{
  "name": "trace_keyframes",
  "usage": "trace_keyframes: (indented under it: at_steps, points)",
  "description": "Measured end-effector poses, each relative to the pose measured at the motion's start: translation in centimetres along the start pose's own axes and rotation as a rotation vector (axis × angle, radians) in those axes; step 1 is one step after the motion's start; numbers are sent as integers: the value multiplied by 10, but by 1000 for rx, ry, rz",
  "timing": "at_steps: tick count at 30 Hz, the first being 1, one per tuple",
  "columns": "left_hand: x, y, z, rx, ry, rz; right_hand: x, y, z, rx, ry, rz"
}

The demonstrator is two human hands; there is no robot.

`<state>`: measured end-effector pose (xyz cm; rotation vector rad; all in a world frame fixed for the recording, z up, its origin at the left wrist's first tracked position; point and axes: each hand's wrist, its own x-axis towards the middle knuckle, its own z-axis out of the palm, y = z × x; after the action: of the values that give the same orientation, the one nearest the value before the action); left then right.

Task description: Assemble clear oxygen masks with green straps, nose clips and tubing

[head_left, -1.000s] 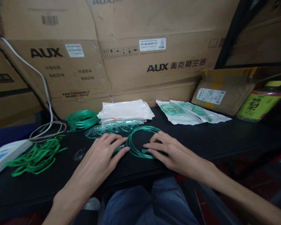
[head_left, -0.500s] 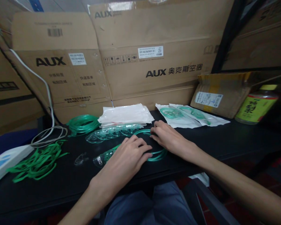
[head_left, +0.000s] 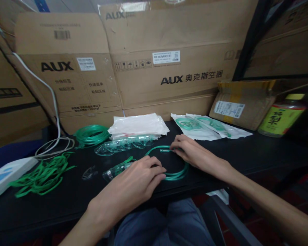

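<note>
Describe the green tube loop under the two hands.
The green tube loop is thin, translucent, flexible-looking plastic tubing, coiled into a rough ring. It lies flat on the black table, near the front edge. The left hand rests palm down on its near left side. The right hand pinches its far end. Its left side runs toward a clear mask, but the join is hidden.
</note>
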<state>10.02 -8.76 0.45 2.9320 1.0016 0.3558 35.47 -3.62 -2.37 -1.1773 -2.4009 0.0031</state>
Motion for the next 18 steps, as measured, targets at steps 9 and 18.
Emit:
trace_keyframes:
  at_steps: [9, 18]
  points:
    - [-16, -3, 10, -42, 0, 59, -45, -24, -20, 136, 38, -118]
    - [-25, 14, 22, 155, 170, 79, -98, -41, 2, -59, 188, -214]
